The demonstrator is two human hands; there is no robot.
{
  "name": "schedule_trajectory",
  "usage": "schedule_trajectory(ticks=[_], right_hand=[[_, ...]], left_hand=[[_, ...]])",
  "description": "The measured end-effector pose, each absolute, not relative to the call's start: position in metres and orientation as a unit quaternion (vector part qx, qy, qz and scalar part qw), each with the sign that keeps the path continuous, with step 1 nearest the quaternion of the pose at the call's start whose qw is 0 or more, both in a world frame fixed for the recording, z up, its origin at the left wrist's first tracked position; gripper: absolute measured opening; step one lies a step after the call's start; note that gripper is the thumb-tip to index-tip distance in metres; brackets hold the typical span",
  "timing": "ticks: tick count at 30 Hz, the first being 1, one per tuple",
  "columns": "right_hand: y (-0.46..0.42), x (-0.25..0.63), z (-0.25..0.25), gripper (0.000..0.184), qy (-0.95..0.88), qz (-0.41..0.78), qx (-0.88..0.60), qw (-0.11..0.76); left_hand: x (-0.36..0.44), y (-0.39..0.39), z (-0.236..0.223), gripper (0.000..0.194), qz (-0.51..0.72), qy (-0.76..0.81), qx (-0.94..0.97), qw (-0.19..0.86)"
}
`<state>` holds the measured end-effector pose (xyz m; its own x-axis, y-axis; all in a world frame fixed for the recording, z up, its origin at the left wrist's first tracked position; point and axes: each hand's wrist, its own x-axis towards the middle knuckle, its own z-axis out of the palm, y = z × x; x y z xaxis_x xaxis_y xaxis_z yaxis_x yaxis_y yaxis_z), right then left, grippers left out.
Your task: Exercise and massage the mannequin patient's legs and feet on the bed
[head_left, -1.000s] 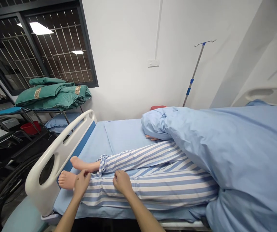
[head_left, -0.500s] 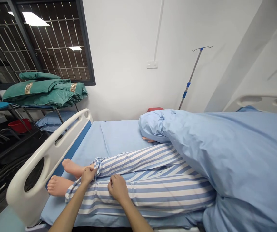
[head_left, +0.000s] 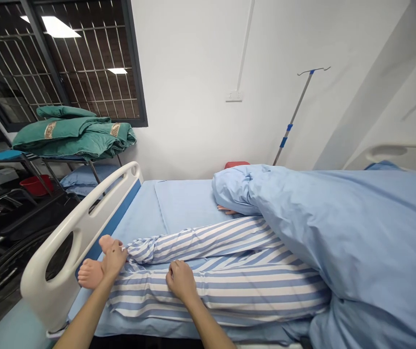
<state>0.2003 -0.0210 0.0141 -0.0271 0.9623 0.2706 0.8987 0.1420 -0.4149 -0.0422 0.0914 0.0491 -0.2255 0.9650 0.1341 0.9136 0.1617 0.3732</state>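
Note:
A figure in blue-and-white striped trousers (head_left: 225, 281) lies on a hospital bed, its bare feet (head_left: 89, 272) toward the white footboard (head_left: 80, 232). My left hand (head_left: 114, 258) is closed on the cuff of the far trouser leg at the ankle, next to the feet. On the near trouser leg, around the shin, my right hand (head_left: 180, 280) rests with its fingers curled into the striped cloth. A light blue quilt (head_left: 338, 228) covers the figure from the thighs up. One hand of the figure (head_left: 227, 210) shows under the quilt's edge.
A light blue sheet (head_left: 178, 203) covers the mattress. An IV pole (head_left: 295, 114) stands at the far wall. Folded green quilts (head_left: 73, 138) lie on a rack at the left, above a red basin (head_left: 35, 184) and a blue pillow (head_left: 84, 179). A wheelchair wheel (head_left: 0, 286) sits beside the footboard.
My left hand has drawn the far trouser cuff down the leg toward the ankle, so less bare shin shows. My right hand has stayed on the near leg.

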Motion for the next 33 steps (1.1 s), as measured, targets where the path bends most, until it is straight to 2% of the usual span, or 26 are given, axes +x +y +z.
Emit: schedule_trajectory(ticks=[4,8,15,18,25,30,33], right_hand=[[-0.021,0.2,0.014,0.009,-0.713,0.063,-0.653,0.249],[-0.021,0.2,0.014,0.009,-0.714,0.065,-0.651,0.248],[-0.021,0.2,0.013,0.009,-0.714,0.063,-0.651,0.25],[-0.02,0.2,0.011,0.009,-0.713,0.06,-0.651,0.252],[-0.019,0.199,0.007,0.008,-0.714,0.058,-0.655,0.241],[-0.018,0.198,0.009,0.008,-0.717,0.058,-0.656,0.229],[-0.019,0.197,0.01,0.009,-0.717,0.059,-0.656,0.227]], left_hand=[[-0.029,0.087,0.045,0.033,0.2,0.724,0.66,0.033],[-0.015,0.096,0.043,0.022,0.255,0.642,0.721,0.056],[0.02,0.12,0.029,0.019,0.33,0.607,0.696,0.199],[0.027,0.129,0.017,0.02,0.333,0.593,0.699,0.221],[0.017,0.135,-0.005,0.028,0.163,0.638,0.751,0.053],[0.015,0.132,-0.008,0.033,0.12,0.625,0.771,0.026],[0.017,0.135,-0.005,0.03,0.132,0.632,0.762,0.051]])
